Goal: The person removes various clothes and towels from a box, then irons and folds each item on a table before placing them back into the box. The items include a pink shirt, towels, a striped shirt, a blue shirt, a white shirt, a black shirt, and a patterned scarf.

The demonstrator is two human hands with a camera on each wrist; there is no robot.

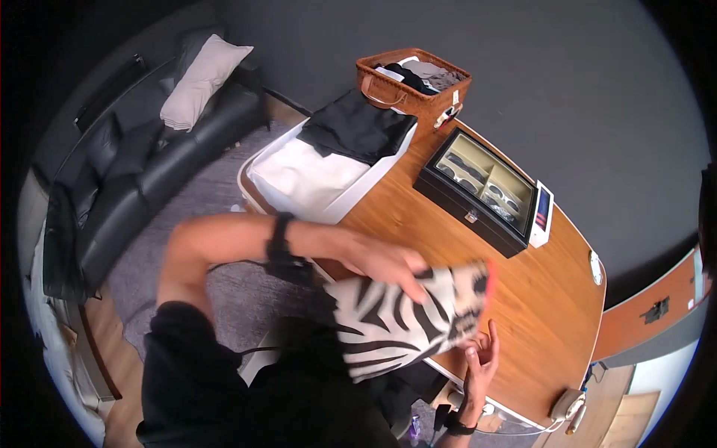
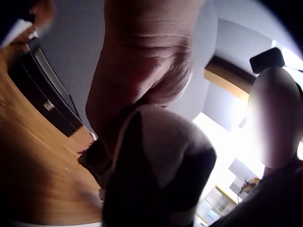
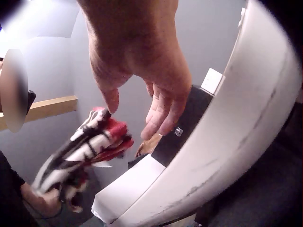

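My left hand (image 1: pixel 381 257) grips a folded zebra-striped cloth (image 1: pixel 385 325), its thumb lying over the top. Black and white stripes cover most of the cloth, and its far end carries a spotted patch and a red edge. In the left wrist view the cloth (image 2: pixel 165 146) bulges out below the palm. My right hand (image 1: pixel 482 362) is just beyond the cloth's far end, fingers spread and holding nothing. The right wrist view has its thumb close to the cloth's red-edged end (image 3: pixel 113 130).
On the wooden table (image 1: pixel 553 321) stand a black glasses case (image 1: pixel 478 213) with a clear lid, a white box (image 1: pixel 358 190) of black and white cloth, and a wicker basket (image 1: pixel 414 108) of clothes. A small device with a cable (image 1: pixel 569 403) sits at the right edge. A dark sofa (image 1: pixel 149 179) is at the left.
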